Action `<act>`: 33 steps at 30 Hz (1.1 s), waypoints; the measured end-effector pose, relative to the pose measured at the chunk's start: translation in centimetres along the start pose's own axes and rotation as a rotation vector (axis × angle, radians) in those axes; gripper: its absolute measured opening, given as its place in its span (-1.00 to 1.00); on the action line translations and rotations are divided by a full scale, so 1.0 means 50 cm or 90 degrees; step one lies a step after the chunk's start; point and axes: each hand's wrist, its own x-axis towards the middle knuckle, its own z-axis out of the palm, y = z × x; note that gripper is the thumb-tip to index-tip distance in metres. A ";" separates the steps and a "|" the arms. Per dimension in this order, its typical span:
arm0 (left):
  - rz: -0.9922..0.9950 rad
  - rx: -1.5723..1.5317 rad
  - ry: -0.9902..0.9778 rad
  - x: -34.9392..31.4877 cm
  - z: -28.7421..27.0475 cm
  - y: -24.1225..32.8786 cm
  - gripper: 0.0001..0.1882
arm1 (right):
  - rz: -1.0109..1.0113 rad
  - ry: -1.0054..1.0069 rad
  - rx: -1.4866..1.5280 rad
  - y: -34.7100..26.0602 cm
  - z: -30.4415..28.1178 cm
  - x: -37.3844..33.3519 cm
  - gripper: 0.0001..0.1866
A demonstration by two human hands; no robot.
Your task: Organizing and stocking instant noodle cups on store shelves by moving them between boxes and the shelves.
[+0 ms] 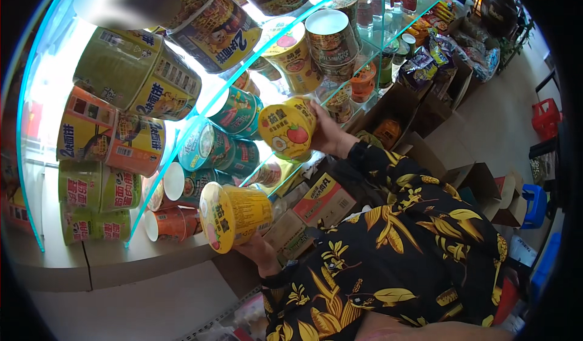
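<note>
My left hand (259, 251) grips a yellow instant noodle cup (246, 216) from below. That cup lies on its side in the view, its round lid with a tomato picture turned to the left. Higher up, my right hand (329, 133) is wrapped round the side of a second yellow noodle cup (296, 119), whose lid shows a tomato and an egg. Both cups are held just in front of the lit glass shelves. Next to them stand teal noodle cups (214, 146) and more yellow cups (297, 68).
Glass shelf edges (234, 77) run close to both hands. Large noodle tubs (136, 74) and orange cups (173, 222) fill the left. Cardboard boxes (322, 201) lie below my arms. Snack bags (434, 58), a red basket (546, 119) and a blue stool (533, 206) stand right.
</note>
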 end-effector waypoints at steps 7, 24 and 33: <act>0.012 -0.029 -0.001 -0.013 -0.019 0.005 -0.25 | 0.120 0.171 0.057 0.041 -0.052 0.043 -0.15; -0.031 -0.023 0.004 -0.018 -0.037 0.018 -0.24 | 0.075 0.322 -0.103 0.019 -0.095 0.032 -0.29; -0.058 -0.046 -0.018 -0.021 -0.041 0.030 -0.24 | -0.056 0.345 -0.567 -0.088 0.010 0.002 -0.16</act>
